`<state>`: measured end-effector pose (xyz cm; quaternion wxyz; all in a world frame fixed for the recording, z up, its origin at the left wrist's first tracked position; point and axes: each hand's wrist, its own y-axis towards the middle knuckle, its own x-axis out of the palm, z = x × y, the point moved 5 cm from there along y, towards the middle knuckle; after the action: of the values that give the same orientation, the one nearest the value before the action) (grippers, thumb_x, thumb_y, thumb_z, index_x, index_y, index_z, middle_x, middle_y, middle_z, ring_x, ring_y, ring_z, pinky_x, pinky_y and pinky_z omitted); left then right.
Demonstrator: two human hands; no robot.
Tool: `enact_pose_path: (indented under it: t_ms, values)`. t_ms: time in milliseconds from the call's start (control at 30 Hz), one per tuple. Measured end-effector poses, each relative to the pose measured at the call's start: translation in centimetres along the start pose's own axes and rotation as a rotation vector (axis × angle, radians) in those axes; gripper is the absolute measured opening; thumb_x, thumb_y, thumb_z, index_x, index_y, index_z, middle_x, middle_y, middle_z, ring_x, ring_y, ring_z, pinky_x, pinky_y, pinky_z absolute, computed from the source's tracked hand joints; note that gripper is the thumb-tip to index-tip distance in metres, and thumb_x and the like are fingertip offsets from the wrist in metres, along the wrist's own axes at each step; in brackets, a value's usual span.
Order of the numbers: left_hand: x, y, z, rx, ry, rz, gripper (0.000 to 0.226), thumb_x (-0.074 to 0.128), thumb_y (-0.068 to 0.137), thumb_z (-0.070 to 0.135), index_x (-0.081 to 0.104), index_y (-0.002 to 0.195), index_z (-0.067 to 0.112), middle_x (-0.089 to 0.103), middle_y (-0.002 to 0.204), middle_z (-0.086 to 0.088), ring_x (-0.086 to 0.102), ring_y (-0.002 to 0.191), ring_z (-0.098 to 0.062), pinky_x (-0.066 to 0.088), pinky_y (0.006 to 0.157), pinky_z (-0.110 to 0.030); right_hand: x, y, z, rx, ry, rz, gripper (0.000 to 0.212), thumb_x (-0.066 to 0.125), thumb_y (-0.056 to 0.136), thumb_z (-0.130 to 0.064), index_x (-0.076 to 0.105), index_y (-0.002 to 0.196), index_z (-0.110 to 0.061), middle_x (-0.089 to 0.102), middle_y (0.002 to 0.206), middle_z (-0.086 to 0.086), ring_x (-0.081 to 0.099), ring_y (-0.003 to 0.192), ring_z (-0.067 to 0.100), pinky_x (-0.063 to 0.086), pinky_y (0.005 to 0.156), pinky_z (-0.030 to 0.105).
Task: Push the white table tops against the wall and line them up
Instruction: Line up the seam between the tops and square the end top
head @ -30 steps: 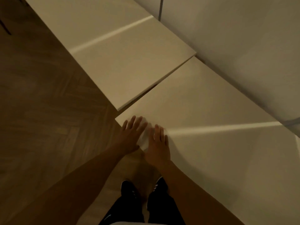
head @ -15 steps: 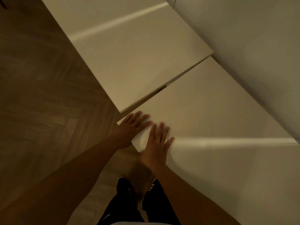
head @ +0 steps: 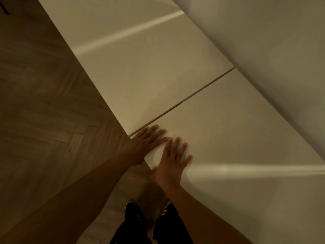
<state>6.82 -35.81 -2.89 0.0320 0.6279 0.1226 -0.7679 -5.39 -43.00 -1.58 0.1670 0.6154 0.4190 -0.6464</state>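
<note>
White tops are lying along the wall (head: 263,50), nearly flush.
You are pressing both flat, uncurled hands, left hand (head: 144,143) and right hand (head: 173,159), on the near top (head: 228,138) at its 9 o'clock corner; far top (head: 149,67) is sitting at 11. Stiff, slick, probably heavy: push at the edge.

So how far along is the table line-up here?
Mostly done: the near top and far top both reach the wall, with a thin seam between. In hand: both hands, left and right, flat on the near top's corner. Left: a slight front-edge step.
</note>
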Motion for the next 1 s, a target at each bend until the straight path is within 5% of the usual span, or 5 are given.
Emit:
enact_pose_path:
  t_ms: [333, 567, 667, 800, 1000]
  values:
    - [-0.5, 0.3, 0.0, 0.005, 0.051, 0.006, 0.127, 0.085, 0.066, 0.018, 0.003, 0.163, 0.023, 0.0, 0.171, -0.009, -0.004, 0.156, -0.038, 0.01, 0.124, -0.053, -0.4, 0.4, -0.2, -0.016, 0.019, -0.051, 0.131, 0.078, 0.068, -0.049, -0.009, 0.157, -0.01, -0.023, 0.163, 0.016, -0.024, 0.147, 0.046, 0.0, 0.111, 0.075]
    - [-0.9, 1.1, 0.6, -0.076, -0.049, -0.2, 0.13, 0.078, 0.074, 0.058, -0.014, 0.16, 0.028, -0.026, 0.166, -0.004, -0.026, 0.151, -0.034, -0.012, 0.122, -0.049, -1.5, 0.9, 1.1, -0.129, 0.229, -0.219, 0.131, 0.065, 0.075, -0.073, -0.03, 0.151, -0.023, -0.047, 0.153, -0.001, -0.047, 0.137, 0.032, -0.024, 0.108, 0.062]
    - [-2.6, 2.4, 1.8, -0.241, -0.209, -0.32, 0.11, 0.069, 0.086, 0.052, -0.006, 0.162, 0.027, -0.02, 0.168, 0.0, -0.022, 0.153, -0.032, -0.004, 0.124, -0.05, -3.0, 0.8, 2.9, -0.141, 0.404, -0.169, 0.106, 0.061, 0.086, -0.062, -0.002, 0.159, -0.018, -0.013, 0.167, -0.001, -0.021, 0.151, 0.03, -0.009, 0.12, 0.056]
    - [-6.2, 3.6, 5.6, -0.559, -0.7, -0.045, 0.06, 0.061, 0.096, 0.035, 0.047, 0.149, 0.011, 0.041, 0.158, -0.011, 0.036, 0.145, -0.031, 0.026, 0.116, -0.036, -5.7, -1.3, 6.7, 0.129, 0.748, 0.069, 0.058, 0.062, 0.094, -0.033, 0.045, 0.145, -0.012, 0.05, 0.145, 0.008, 0.044, 0.136, 0.025, 0.035, 0.112, 0.033]
    - [-4.1, 2.3, 16.8, -0.925, -1.435, 0.003, 0.031, 0.053, 0.102, 0.036, 0.063, 0.124, 0.016, 0.064, 0.123, -0.006, 0.063, 0.106, -0.023, 0.055, 0.096, -0.047, -4.8, -7.8, 13.3, 0.768, 1.379, 0.144, 0.031, 0.053, 0.092, -0.038, 0.068, 0.115, -0.023, 0.072, 0.109, 0.0, 0.066, 0.1, 0.023, 0.054, 0.095, 0.046]
